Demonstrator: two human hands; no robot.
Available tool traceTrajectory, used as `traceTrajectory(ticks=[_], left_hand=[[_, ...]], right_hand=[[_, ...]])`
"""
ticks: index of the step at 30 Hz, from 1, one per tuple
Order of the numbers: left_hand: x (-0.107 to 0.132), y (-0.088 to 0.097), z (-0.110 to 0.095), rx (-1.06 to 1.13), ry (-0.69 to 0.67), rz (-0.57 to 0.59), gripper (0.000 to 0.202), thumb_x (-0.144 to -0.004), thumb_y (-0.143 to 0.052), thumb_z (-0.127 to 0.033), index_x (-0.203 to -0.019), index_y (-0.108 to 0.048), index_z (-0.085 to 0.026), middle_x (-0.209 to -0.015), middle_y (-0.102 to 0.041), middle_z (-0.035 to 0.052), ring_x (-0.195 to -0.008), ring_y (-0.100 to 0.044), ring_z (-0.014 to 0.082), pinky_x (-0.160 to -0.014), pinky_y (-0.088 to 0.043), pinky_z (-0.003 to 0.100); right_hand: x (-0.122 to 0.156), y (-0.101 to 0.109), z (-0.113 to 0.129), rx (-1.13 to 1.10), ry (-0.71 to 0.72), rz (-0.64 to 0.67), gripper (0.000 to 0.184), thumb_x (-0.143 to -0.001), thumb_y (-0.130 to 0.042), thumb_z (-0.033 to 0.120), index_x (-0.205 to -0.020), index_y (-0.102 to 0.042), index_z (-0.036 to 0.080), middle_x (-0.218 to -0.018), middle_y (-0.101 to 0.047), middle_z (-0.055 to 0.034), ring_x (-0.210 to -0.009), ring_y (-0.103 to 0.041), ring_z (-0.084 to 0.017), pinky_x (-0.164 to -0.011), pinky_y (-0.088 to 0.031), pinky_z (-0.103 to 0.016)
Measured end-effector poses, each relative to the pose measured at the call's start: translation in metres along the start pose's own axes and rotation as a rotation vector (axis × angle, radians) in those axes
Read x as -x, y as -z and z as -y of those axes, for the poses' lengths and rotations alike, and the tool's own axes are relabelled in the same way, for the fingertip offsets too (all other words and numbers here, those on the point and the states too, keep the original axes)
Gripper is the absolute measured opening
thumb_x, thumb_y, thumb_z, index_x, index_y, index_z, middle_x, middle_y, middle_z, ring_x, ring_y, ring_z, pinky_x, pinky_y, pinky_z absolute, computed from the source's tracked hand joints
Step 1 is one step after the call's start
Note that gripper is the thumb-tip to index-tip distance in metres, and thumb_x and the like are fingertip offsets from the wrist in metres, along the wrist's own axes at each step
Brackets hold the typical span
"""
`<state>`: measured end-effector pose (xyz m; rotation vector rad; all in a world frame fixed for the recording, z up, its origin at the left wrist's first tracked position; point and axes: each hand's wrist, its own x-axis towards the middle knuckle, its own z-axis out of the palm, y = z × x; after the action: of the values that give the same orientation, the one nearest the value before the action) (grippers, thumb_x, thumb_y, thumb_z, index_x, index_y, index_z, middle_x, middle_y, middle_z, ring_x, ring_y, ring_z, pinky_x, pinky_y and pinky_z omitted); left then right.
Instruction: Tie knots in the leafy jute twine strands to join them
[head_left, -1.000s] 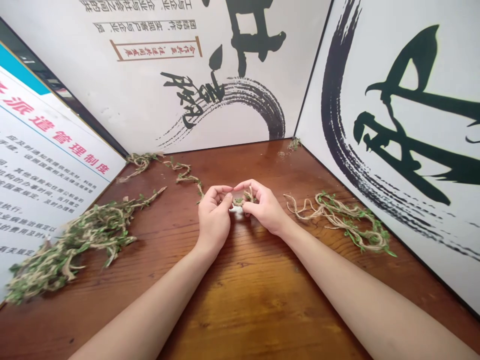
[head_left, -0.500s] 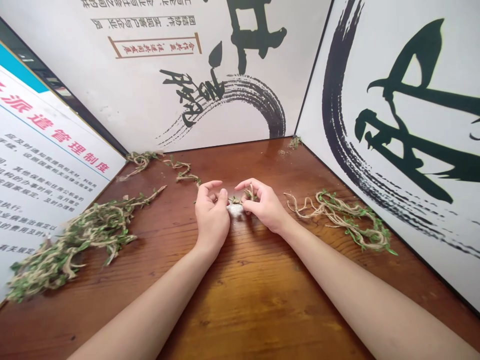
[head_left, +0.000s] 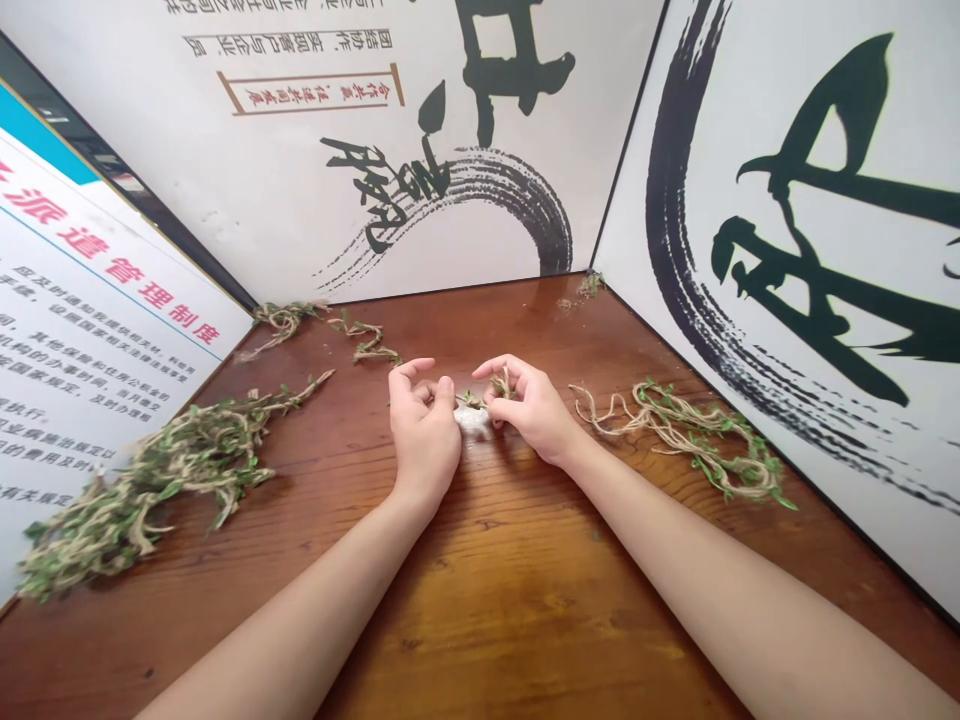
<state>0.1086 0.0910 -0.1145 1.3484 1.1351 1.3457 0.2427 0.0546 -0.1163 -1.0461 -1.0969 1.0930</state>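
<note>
Between my two hands runs a short stretch of leafy twine [head_left: 472, 401], tan cord with small green leaves. My left hand [head_left: 424, 430] pinches its left end between thumb and fingers, the index finger raised and curled. My right hand [head_left: 529, 410] grips the other end, where a small bunch of the twine shows between thumb and index finger. The fingertips are partly hidden. From behind my left hand, a thin strand of leafy twine [head_left: 367, 345] trails to the far left over the wooden table [head_left: 480, 600].
A large heap of leafy twine [head_left: 150, 480] lies at the left. Looped leafy twine [head_left: 705, 435] with bare cord ends lies at the right. Small scraps [head_left: 591, 284] sit in the back corner. Printed panels [head_left: 450, 230] wall in the table's back and sides.
Almost nothing differs. My left index finger has lifted slightly, and both hands still hold the same stretch of leafy twine in the same place.
</note>
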Motion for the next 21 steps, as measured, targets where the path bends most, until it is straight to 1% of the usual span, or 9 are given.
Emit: traceTrajectory(ticks=[5,10,17,21], left_hand=[[0.0002,-0.0008,-0.0018,0.001,-0.005,-0.012,0.022,-0.088,-0.061,-0.017,-0.108,-0.052,-0.021,-0.064,-0.054,-0.0046,-0.051,-0.046,0.0105,-0.047,-0.035,0.019],[-0.0003,-0.0012,-0.0020,-0.003,-0.006,-0.001,0.022,-0.089,-0.060,-0.017,-0.109,-0.051,-0.021,-0.065,-0.054,-0.0045,-0.052,-0.047,0.0110,-0.048,-0.037,0.019],[0.0007,-0.0013,-0.0025,0.007,-0.004,0.005,0.022,-0.087,-0.061,-0.018,-0.107,-0.052,-0.021,-0.064,-0.051,-0.0057,-0.050,-0.045,0.0102,-0.048,-0.034,0.020],[0.0009,-0.0010,-0.0011,0.004,-0.009,0.017,0.022,-0.087,-0.061,-0.019,-0.107,-0.052,-0.022,-0.065,-0.050,-0.0055,-0.052,-0.049,0.0111,-0.049,-0.035,0.021]], right_hand=[[-0.0002,0.0001,0.0004,-0.006,-0.001,-0.001,0.031,-0.066,-0.062,0.022,-0.097,-0.060,0.021,-0.067,-0.053,0.0077,-0.055,-0.043,-0.010,-0.053,-0.036,-0.026],[-0.0006,0.0002,0.0003,-0.014,-0.007,-0.009,0.031,-0.066,-0.062,0.023,-0.097,-0.060,0.020,-0.066,-0.053,0.0077,-0.056,-0.042,-0.010,-0.054,-0.036,-0.026],[-0.0001,0.0008,0.0013,-0.041,-0.033,-0.035,0.031,-0.063,-0.063,0.023,-0.093,-0.061,0.021,-0.068,-0.053,0.0071,-0.057,-0.045,-0.010,-0.055,-0.038,-0.027],[-0.0002,0.0005,0.0011,-0.048,-0.028,-0.038,0.030,-0.062,-0.062,0.022,-0.092,-0.060,0.021,-0.067,-0.053,0.0072,-0.056,-0.045,-0.010,-0.055,-0.038,-0.027]])
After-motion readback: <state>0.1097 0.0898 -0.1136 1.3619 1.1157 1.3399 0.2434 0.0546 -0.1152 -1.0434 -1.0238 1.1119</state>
